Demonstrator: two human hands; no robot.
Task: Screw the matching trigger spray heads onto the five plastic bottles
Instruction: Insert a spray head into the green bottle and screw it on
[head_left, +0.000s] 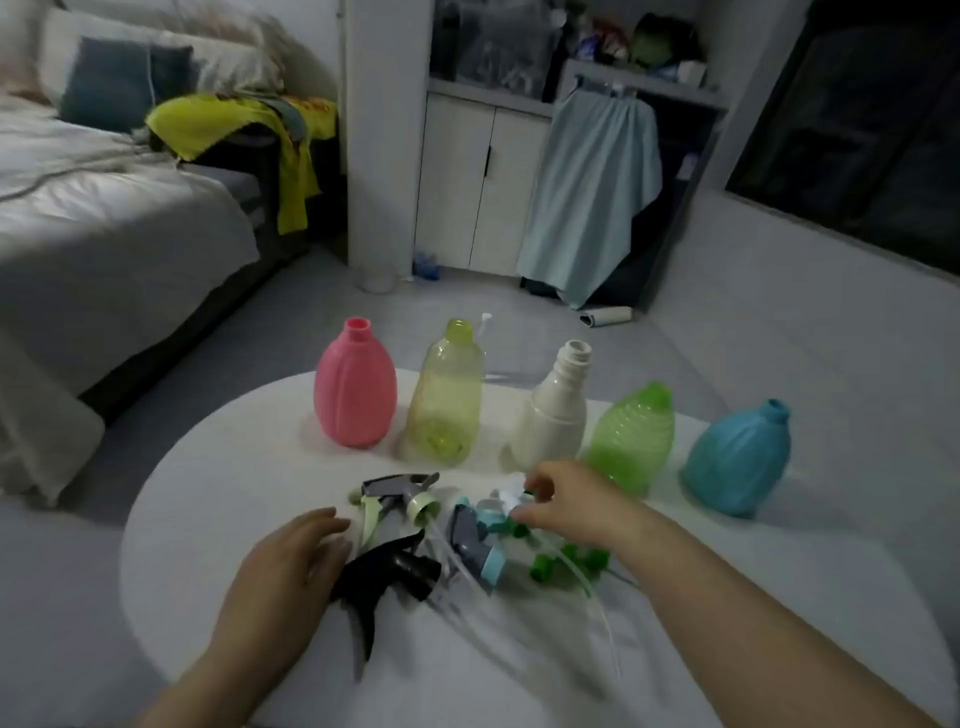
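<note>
Five open bottles stand in a row on the white table (218, 467): pink (356, 389), clear yellow (447, 400), white (558, 410), clear green (631, 436) and blue (737, 457). In front of them lies a heap of trigger spray heads: a pale green and grey one (400, 499), a black one (387, 577), a blue and grey one (478, 540) and a green one (566, 561). My left hand (285, 577) rests with straight fingers beside the black head. My right hand (561, 499) reaches into the heap, its fingers curled at a white spray head (506, 496); blur hides whether it grips it.
A bed (104, 208) with pillows and a yellow cloth stands at the left. White cabinet doors (478, 187) and a hanging pale blue garment (597, 192) are at the back. A small roll (608, 315) lies on the grey floor beyond the table.
</note>
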